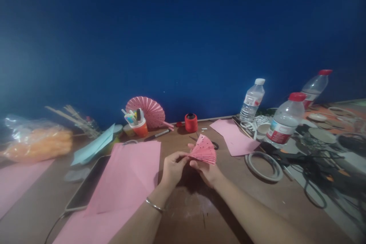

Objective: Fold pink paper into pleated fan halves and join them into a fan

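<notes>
A small pleated pink paper fan (203,151) with dark dots is partly spread above the brown table. My left hand (175,166) pinches its narrow gathered end between thumb and fingers. Under the fan's folds, my right hand (208,172) grips it from the right side, its thumb near the gathered end and some fingers hidden by the paper. Just behind the fan a dark loop (215,145) shows, mostly covered. A red spool of thread (191,122) stands farther back.
Pink sheets (134,171) lie left over a dark flat device (88,187). Behind them are a cup of pens (140,128) and a larger pink fan (147,110). To the right are a cut pink sheet (236,137), a grey tape ring (264,166), bottles (286,122) and tangled cables (317,179).
</notes>
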{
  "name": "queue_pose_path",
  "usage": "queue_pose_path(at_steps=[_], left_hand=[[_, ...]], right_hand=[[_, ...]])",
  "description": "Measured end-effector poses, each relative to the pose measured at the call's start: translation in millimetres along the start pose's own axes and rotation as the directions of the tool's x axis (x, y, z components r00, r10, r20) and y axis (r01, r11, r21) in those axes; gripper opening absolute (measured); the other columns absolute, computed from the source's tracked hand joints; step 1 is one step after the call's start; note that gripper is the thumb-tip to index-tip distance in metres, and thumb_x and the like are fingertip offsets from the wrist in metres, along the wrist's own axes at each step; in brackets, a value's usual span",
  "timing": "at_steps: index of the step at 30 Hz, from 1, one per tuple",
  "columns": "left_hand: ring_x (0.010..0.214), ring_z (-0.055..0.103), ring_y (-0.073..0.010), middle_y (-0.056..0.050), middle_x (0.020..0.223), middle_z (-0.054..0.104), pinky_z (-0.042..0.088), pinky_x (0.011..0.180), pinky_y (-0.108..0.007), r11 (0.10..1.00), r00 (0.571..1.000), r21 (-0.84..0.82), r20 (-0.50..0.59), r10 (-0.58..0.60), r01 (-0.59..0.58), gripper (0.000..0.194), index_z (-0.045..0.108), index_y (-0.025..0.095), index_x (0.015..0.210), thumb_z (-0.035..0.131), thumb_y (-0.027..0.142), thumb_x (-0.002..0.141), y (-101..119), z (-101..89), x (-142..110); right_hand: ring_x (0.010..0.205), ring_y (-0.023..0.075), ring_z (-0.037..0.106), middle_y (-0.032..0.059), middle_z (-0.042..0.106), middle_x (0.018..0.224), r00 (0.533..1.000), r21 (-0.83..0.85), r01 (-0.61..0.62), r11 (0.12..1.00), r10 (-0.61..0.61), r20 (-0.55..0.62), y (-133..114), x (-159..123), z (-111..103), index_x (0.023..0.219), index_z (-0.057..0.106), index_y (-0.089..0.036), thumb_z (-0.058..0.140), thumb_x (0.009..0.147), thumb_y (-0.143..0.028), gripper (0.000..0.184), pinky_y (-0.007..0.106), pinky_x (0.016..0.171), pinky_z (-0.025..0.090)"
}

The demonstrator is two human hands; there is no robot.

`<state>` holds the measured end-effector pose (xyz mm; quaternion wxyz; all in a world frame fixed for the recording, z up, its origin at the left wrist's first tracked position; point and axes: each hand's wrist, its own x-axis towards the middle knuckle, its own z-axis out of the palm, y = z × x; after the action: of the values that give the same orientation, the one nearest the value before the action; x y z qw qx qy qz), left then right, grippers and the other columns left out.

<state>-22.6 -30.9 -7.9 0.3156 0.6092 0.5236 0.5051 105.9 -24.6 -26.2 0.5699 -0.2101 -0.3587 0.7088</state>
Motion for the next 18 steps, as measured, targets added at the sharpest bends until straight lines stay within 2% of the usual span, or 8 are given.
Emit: queue_pose_path(at_steps=[2,5,9,13,18], left_hand=[[0.065,0.059,-0.0139,-0.003,0.069,0.067,0.046,0.063,-0.022,0.995,0.999,-0.095,0.028,-0.041,0.043,0.008,0.065,0.014,0.068,0.060,0.019,0.066,0.8,0.3,1.5],[0.060,0.056,-0.0120,-0.002,0.063,0.064,0.044,0.057,-0.020,0.984,0.996,-0.163,0.067,-0.057,0.067,0.009,0.062,0.012,0.062,0.063,0.021,0.064,1.5,1.6,1.2],[0.052,0.052,-0.0088,0.000,0.057,0.061,0.040,0.051,-0.018,0.980,0.993,-0.165,0.058,-0.104,0.113,0.009,0.062,0.012,0.061,0.064,0.020,0.063,-1.9,2.3,-0.1],[0.044,0.046,-0.0066,0.002,0.052,0.058,0.034,0.043,-0.016,0.975,0.986,-0.148,0.048,-0.162,0.167,0.009,0.062,0.012,0.064,0.062,0.021,0.064,-7.2,1.4,0.1],[0.053,0.052,-0.0095,0.000,0.059,0.061,0.040,0.051,-0.018,0.998,0.998,-0.001,-0.010,-0.058,0.058,0.010,0.063,0.013,0.067,0.058,0.022,0.068,-1.5,-0.7,0.0]], right_hand=[[0.083,0.0189,0.058,0.0040,0.063,0.090,0.999,-0.074,-0.008,0.997,0.011,0.037,1.3,-0.3,-3.1,0.094,0.061,-0.019,0.074,0.056,-0.023,0.041,0.034,0.079,0.043],[0.079,0.0168,0.058,0.0024,0.063,0.083,0.998,-0.116,0.052,0.992,-0.054,-0.013,3.0,0.8,-6.5,0.081,0.064,-0.018,0.070,0.062,-0.024,0.021,0.030,0.076,0.044],[0.065,0.0140,0.058,0.0010,0.063,0.073,0.996,-0.033,0.049,0.998,-0.052,-0.075,-1.9,5.7,-8.6,0.076,0.064,-0.018,0.072,0.059,-0.025,0.020,0.026,0.062,0.046],[0.049,0.0070,0.050,-0.0011,0.060,0.065,0.982,0.003,0.055,0.998,-0.054,-0.181,-13.1,12.6,-12.7,0.068,0.065,-0.016,0.075,0.054,-0.023,0.018,0.020,0.046,0.041],[0.045,0.0062,0.048,-0.0021,0.058,0.059,0.968,0.006,0.078,0.997,-0.074,-0.239,-20.7,16.0,-17.4,0.070,0.065,-0.017,0.074,0.055,-0.025,0.019,0.019,0.043,0.040]])
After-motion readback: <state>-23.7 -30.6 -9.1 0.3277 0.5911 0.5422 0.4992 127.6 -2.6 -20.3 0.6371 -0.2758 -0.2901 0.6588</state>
